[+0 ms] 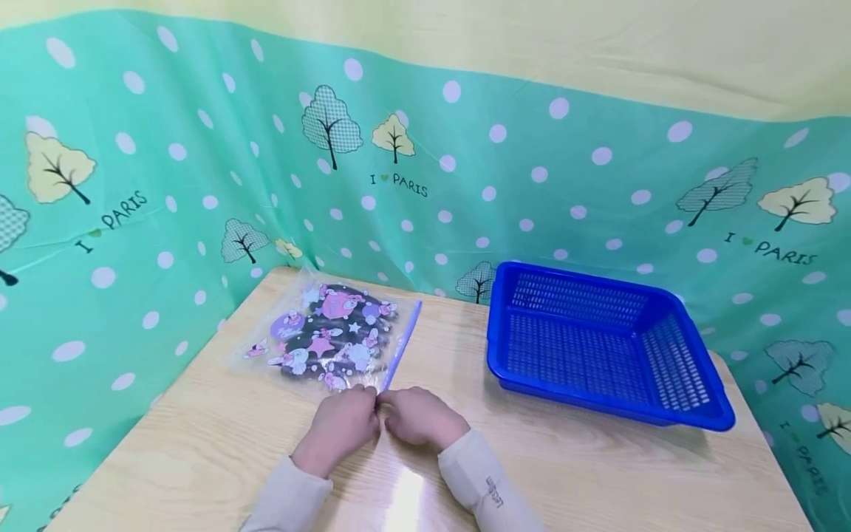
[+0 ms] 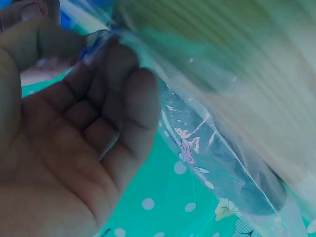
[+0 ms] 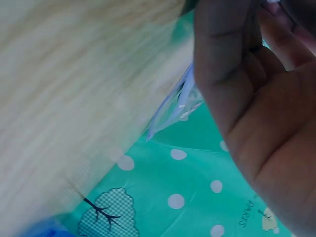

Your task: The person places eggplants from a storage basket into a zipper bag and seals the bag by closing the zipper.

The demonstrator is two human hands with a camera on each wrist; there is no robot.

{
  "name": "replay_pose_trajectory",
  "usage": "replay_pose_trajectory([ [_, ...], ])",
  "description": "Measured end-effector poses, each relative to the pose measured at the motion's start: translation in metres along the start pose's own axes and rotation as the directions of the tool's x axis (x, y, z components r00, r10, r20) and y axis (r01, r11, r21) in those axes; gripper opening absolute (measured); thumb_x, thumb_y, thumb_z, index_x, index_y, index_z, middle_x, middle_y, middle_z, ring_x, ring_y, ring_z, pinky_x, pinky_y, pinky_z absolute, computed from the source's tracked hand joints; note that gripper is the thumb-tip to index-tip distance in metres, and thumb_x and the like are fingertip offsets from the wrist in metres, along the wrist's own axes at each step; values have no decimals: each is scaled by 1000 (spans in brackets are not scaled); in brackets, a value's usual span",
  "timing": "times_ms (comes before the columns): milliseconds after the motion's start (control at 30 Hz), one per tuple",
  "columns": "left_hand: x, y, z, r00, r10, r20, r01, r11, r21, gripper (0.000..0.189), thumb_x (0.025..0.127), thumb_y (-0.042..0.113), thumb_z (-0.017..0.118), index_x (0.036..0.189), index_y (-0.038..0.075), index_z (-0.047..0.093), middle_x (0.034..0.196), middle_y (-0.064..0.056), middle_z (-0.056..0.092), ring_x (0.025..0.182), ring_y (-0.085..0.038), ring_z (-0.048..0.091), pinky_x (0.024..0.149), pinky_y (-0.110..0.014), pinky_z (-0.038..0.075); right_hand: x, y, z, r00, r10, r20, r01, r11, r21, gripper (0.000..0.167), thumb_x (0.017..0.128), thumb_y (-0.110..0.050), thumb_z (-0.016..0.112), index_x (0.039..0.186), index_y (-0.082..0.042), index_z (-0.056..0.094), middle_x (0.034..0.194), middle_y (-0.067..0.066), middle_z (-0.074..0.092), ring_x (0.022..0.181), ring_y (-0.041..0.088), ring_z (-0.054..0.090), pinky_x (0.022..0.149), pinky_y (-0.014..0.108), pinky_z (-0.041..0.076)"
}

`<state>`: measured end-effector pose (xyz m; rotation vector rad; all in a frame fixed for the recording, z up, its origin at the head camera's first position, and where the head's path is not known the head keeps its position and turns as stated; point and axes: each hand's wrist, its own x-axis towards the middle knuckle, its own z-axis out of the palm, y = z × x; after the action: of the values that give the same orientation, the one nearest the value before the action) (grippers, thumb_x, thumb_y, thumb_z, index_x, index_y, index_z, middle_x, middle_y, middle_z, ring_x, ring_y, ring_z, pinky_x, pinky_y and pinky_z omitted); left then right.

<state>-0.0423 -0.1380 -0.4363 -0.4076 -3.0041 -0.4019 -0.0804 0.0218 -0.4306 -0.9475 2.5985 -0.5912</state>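
Note:
A clear plastic zip bag [image 1: 320, 341] printed with pink and purple cartoon figures and stars lies flat on the table, with something dark inside. Its purple closure strip [image 1: 404, 343] runs down the right edge. At the strip's near end my left hand [image 1: 342, 427] pinches the bag's corner. My right hand [image 1: 423, 418] meets it there from the other side, thumb and forefinger gripping the same end. In the left wrist view, curled fingers [image 2: 136, 106] hold a crumpled bit of the bag [image 2: 212, 158]. The right wrist view shows the strip [image 3: 173, 101] beyond my hand [image 3: 266, 113].
A blue plastic basket [image 1: 495, 347] with slotted walls stands at the right on the wooden table [image 1: 193, 436]. Behind and beside the table hangs a green dotted curtain [image 1: 425, 236] with printed trees, close to the table's back and left edges.

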Motion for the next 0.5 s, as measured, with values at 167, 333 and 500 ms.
replay_pose_trajectory([
  [167,18,-11,-24,999,-36,-25,33,995,-91,10,84,11,68,92,6,66,81,-3,58,70,-21,58,62,-40,53,12,5,-8,994,-31,-108,50,983,178,42,97,-11,62,138,-18,60,86,-2,67,74,12,62,75,29,51],
  [333,33,-21,-56,993,-65,-94,36,957,-288,9,88,5,63,95,8,67,87,0,54,78,-18,51,67,-36,48,24,-5,-17,963,19,-270,78,936,344,28,103,-10,55,130,-15,61,71,-4,58,58,7,52,58,26,46],
  [500,40,-20,-74,954,-125,-272,-19,882,-470,13,95,4,63,105,7,70,96,-2,58,90,-21,54,79,-40,47,36,-22,-34,890,155,-428,161,773,614,16,105,-9,52,107,-4,67,72,7,65,56,22,65,53,32,55],
])
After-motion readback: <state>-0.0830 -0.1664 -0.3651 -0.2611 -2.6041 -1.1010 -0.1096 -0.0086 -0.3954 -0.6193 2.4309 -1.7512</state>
